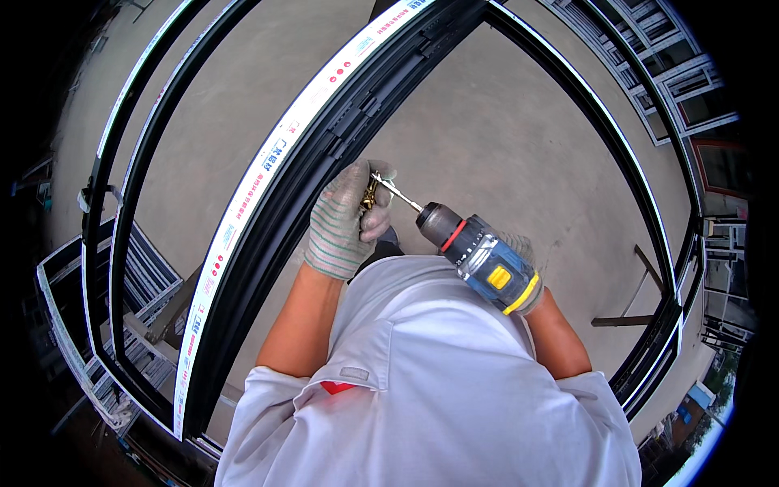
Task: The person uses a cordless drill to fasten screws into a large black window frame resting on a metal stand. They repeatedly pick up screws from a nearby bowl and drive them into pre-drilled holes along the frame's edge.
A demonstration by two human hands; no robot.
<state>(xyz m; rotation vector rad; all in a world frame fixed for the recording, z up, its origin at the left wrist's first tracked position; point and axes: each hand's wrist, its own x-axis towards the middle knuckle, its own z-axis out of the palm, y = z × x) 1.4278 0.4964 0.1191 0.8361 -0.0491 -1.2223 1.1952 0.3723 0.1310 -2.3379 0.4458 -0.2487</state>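
Note:
In my right hand (523, 256), gloved, is a cordless drill (479, 264), blue and black with yellow parts and a red ring behind the chuck. Its long silver bit (398, 192) points up and left, the tip reaching my left hand (345, 215). That hand wears a pale glove with green stripes, and its fingers are curled round several brass-coloured screws (370, 195). A screw right at the bit's tip is too small to make out clearly. Just left of my left hand runs a black metal frame bar (304, 174) with a printed white protective film (243, 199).
The black frame's far side (600, 122) curves round on the right. Another black frame (130, 187) stands at the left. Stacked frame pieces (150, 268) lie lower left, and more frames (657, 57) lean at the upper right. Below is a grey concrete floor (479, 105).

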